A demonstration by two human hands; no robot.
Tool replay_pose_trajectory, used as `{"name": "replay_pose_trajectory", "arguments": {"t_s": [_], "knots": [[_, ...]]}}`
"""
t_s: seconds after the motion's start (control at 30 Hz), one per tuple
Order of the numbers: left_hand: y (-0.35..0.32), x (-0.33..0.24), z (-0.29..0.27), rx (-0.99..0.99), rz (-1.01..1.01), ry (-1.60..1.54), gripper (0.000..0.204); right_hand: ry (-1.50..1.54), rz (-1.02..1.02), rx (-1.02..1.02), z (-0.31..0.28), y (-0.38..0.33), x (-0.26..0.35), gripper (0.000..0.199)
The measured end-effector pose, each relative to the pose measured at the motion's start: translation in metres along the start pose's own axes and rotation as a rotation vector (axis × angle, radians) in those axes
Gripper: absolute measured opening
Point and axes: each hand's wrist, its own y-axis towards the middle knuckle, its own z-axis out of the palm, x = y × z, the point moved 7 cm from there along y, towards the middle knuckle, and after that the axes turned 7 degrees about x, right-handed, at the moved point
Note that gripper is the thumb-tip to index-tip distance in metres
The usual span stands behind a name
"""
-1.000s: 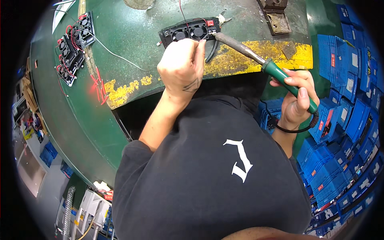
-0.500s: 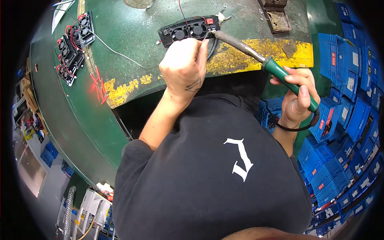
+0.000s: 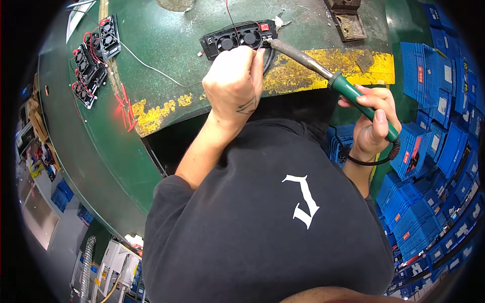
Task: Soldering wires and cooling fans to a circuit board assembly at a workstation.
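Observation:
A green-handled soldering iron (image 3: 348,92) is gripped in my right hand (image 3: 375,118), its cord curling back under the wrist. Its metal tip reaches the right end of a black panel with two small fans (image 3: 226,44) and a red switch (image 3: 264,27). My left hand (image 3: 232,78) is closed at the panel's near edge, fingertips close to the iron's tip. What the left fingers pinch is hidden behind the hand. A thin red wire runs from the panel toward the far side, and a dark cable (image 3: 269,63) loops beside the left fingers.
More black fan panels with red wires (image 3: 90,70) lie at the left of the green bench, near red wire pieces (image 3: 126,108). A metal tray of residue (image 3: 351,26) stands far right. Stacked blue crates (image 3: 422,76) fill the right side beyond the bench.
My right hand and the soldering iron's handle have shifted slightly left. The tip stays at the panel's right end, and my left hand has barely moved.

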Motion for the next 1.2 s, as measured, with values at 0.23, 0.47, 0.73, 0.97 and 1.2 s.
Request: {"name": "replay_pose_trajectory", "arguments": {"t_s": [0.23,0.47,0.73,0.97,1.2], "knots": [[0.0006,-0.0014,0.0015,0.009,0.007,0.016,0.02,-0.007,-0.011,0.003,0.0005,0.0,0.0012,0.045],[0.0007,-0.002,0.0024,0.001,0.02,0.038,0.019,-0.013,-0.015,-0.013,-0.0007,-0.001,-0.0005,0.045],[0.0013,-0.0028,0.0034,0.004,0.029,0.05,0.019,0.002,-0.008,-0.009,-0.0019,0.0007,-0.0017,0.046],[0.0017,-0.0027,0.0056,0.0,0.056,0.066,0.019,-0.005,-0.017,0.002,-0.0014,0.0011,-0.0005,0.045],[0.0013,-0.0015,0.0061,0.006,0.052,0.052,0.018,-0.008,-0.029,0.008,-0.001,-0.0001,0.0,0.044]]}}
